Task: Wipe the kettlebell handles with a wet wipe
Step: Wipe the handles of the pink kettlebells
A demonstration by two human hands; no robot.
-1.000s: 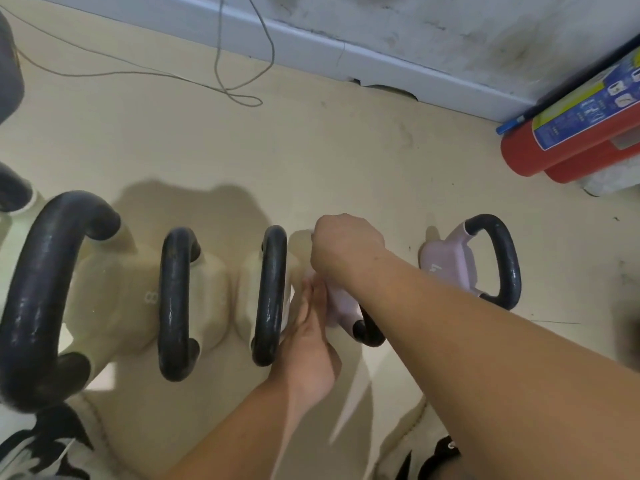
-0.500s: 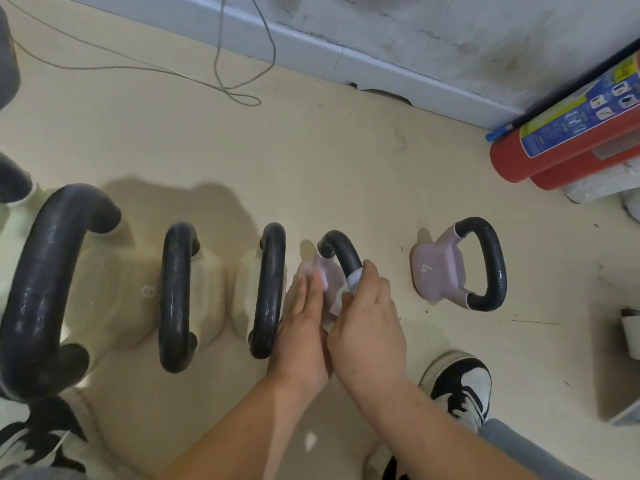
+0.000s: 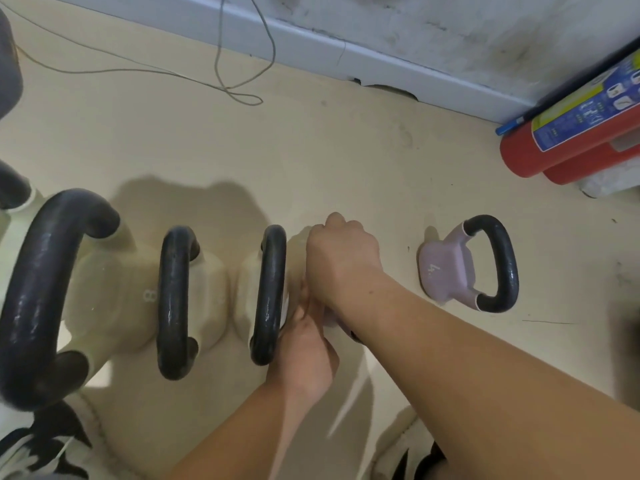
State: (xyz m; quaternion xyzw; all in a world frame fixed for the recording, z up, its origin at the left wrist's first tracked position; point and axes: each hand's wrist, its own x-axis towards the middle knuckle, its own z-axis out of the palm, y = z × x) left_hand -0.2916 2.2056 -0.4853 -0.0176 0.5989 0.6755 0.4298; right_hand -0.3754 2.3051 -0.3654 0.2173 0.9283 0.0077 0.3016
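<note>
1. the right hand curls in a fist around the mostly hidden handle of the lilac kettlebell, likely to rub it all round.
2. the wet wipe is unseen, presumably inside that fist.
3. the left hand appears to press straight, closed fingers against the body, apparently steadying it beside a cream kettlebell.

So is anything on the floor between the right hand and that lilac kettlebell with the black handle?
Nothing visible. Only beige floor shows between the right hand and the lilac kettlebell with the black handle; the red fire extinguisher lies farther back, by the wall.
</note>
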